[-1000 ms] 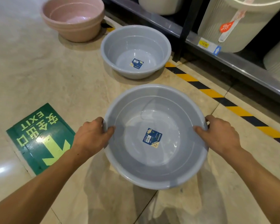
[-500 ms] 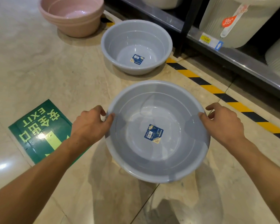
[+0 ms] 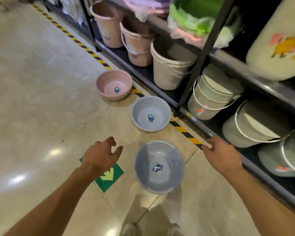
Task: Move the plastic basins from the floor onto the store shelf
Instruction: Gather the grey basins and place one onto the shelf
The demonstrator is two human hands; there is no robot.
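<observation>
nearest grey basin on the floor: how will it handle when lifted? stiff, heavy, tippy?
The nearest grey basin looks like thin, empty moulded plastic, so probably light and a bit flexible at the rim. Its glossy wall may be slippery. Wide and shallow, it seems unlikely to tip, and gripping opposite rims should suit it.

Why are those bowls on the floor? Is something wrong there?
Yes, a bit odd: three basins sit on the floor, not the shelf: a pink basin, a grey basin and a nearer grey basin. Both hands, left and right, hold nothing. Nothing looks spilled or broken.

Green exit sign (image 3: 110,178) on tiled floor (image 3: 32,99), yellow-black hazard tape (image 3: 182,130), pink buckets (image 3: 136,43), cream buckets (image 3: 170,68)
</observation>
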